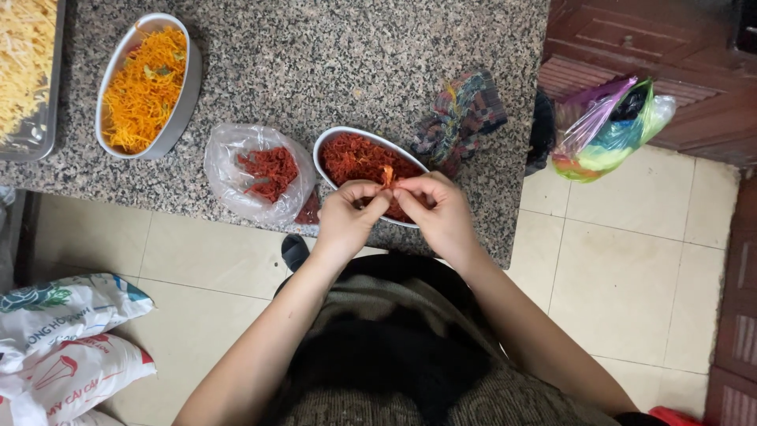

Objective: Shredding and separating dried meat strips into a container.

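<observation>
A white oval bowl of dark red shredded strands stands at the near edge of the granite counter. Over it, my left hand and my right hand meet fingertip to fingertip. Both pinch a small orange-red strand piece between them. A clear plastic bag holding more red strands lies just left of the bowl.
At the counter's far left stands another oval bowl of orange strands, beside a metal tray of pale yellow shreds. A multicoloured cloth lies right of the red bowl. Colourful plastic bags and printed white sacks sit on the tiled floor.
</observation>
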